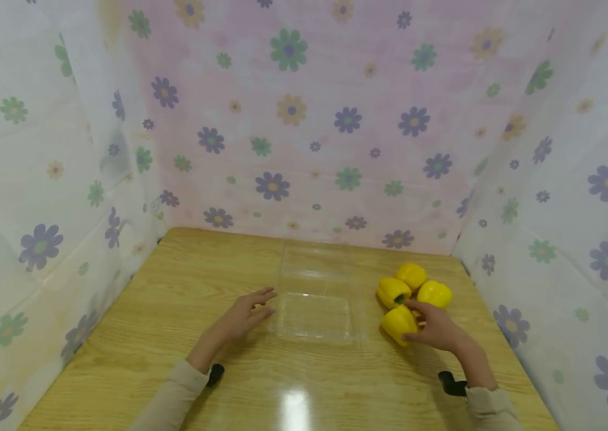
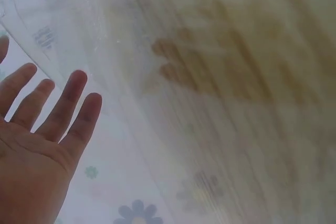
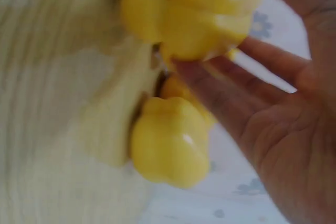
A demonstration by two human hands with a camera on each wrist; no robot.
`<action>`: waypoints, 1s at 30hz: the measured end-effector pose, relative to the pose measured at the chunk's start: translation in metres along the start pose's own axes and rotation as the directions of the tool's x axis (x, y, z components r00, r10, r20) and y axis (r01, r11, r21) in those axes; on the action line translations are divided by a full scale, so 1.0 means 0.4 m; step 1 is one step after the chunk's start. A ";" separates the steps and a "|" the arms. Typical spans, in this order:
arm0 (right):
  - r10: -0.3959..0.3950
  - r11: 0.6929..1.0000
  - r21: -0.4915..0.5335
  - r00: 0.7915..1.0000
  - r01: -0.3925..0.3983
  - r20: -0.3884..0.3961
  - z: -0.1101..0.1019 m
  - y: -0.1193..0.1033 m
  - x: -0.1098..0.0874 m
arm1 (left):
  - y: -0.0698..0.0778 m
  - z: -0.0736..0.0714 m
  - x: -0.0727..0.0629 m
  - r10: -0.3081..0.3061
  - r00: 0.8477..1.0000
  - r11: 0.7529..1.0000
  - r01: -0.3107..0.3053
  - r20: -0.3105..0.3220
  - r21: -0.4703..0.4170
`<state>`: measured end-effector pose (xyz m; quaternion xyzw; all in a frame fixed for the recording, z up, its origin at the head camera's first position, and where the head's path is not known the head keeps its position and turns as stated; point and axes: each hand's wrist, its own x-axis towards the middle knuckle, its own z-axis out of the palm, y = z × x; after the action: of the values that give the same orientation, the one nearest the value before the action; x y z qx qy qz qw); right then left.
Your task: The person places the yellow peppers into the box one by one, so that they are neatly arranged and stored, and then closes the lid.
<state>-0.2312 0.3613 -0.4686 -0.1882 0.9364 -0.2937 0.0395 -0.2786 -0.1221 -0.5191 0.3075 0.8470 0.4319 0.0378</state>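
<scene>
My right hand [image 1: 435, 326] grips the nearest yellow bell pepper [image 1: 398, 325], with the thumb at its near side and the fingers at its far side. In the right wrist view that pepper fills the top, and another pepper [image 3: 170, 142] sits below the fingers. Three more yellow peppers cluster just beyond: one with a green stem [image 1: 392, 291], one at the back [image 1: 412, 275] and one at the right [image 1: 434, 294]. My left hand [image 1: 242, 314], fingers spread and holding nothing, hovers by the left side of a clear plastic container [image 1: 312, 337], whose lid [image 1: 315, 257] is folded back.
The wood-grain table [image 1: 185, 275] stands between flower-printed cloth walls [image 1: 304, 137] at the back and both sides. A dark strap piece [image 1: 215, 375] shows at the left wrist and another [image 1: 452, 384] at the right. Light glares off the table's near middle.
</scene>
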 end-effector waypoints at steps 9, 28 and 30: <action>-0.033 0.975 0.219 0.998 0.043 -0.047 0.050 0.057 0.032 | -0.009 0.006 0.005 0.046 0.999 0.997 -0.046 -0.014 -0.062; -0.118 0.954 0.273 0.993 0.119 -0.023 0.086 0.042 0.063 | -0.022 0.019 0.008 0.020 0.999 0.975 -0.027 -0.032 -0.222; -0.118 0.956 0.268 0.993 0.121 -0.030 0.086 0.035 0.064 | -0.024 0.021 0.009 0.015 0.999 0.956 -0.023 -0.028 -0.292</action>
<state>-0.2530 0.3438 -0.5040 -0.2353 0.8748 -0.4215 0.0408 -0.2832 -0.1184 -0.5310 0.3013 0.7713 0.5565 0.0679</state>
